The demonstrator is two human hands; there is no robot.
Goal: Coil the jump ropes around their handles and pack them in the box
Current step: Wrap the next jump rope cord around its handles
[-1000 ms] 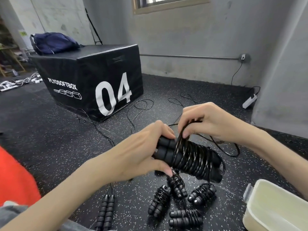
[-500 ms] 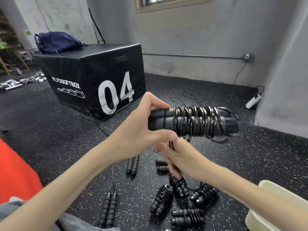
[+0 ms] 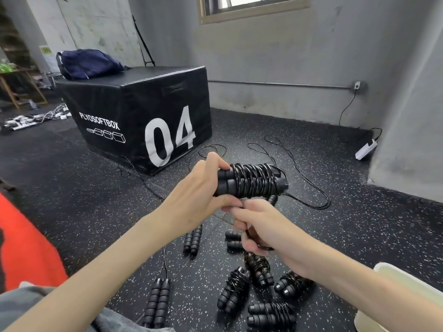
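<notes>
**Wound jump rope held above the floor, both hands on it**

Head view: The left hand [image 3: 191,197] grips the near end of a pair of black jump rope handles [image 3: 251,182], its fingers curled round them and the thumb underneath. The handles lie side by side, roughly level, with black cord coiled tightly around them along most of their length. Just below, the right hand [image 3: 261,231] has its fingers curled round a dark strand of cord that runs up toward the bundle; how the strand ends inside the fist cannot be made out.

On the speckled black floor [image 3: 72,188] beneath the hands lie four wound jump ropes [image 3: 261,291] close together, near the pale box [image 3: 407,291] that shows at the lower right edge. Two unwound pairs of handles [image 3: 158,303] lie to the left of them, one nearer the person, one farther, and another pair is partly hidden behind the right hand. A loose cord [image 3: 311,188] loops across the floor beyond the held bundle.

Farther back stands a black plyo box [image 3: 134,111] marked "04", with a dark blue bag [image 3: 88,64] on top. A white power strip [image 3: 365,149] lies by the grey wall at right. A red shape [image 3: 26,248] fills the left edge.
</notes>
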